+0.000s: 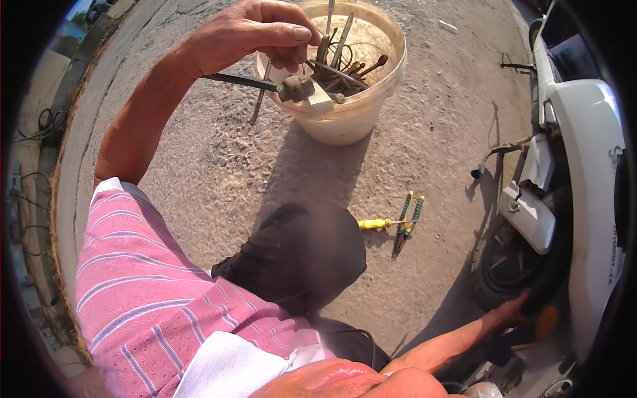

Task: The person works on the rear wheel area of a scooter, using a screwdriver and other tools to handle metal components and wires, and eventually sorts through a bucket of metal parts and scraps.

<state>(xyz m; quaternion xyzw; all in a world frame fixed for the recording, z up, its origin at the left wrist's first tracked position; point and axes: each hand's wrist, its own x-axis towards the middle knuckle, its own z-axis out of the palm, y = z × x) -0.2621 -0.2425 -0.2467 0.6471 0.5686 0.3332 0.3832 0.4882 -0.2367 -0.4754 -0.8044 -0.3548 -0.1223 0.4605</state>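
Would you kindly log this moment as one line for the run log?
left hand: holds tool over bucket | right hand: on scooter tyre | pliers, screwdriver: on ground

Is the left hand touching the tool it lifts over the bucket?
Touching. Head view: left hand fingers pinch the tool above the bucket.

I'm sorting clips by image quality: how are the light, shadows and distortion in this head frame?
Head view: hard sunlight, with the bucket throwing a sharp dark shadow onto the concrete ground; fisheye bends the kerb at the left rim and leaves black corners; the left hand is crisp, while the knee looks soft.
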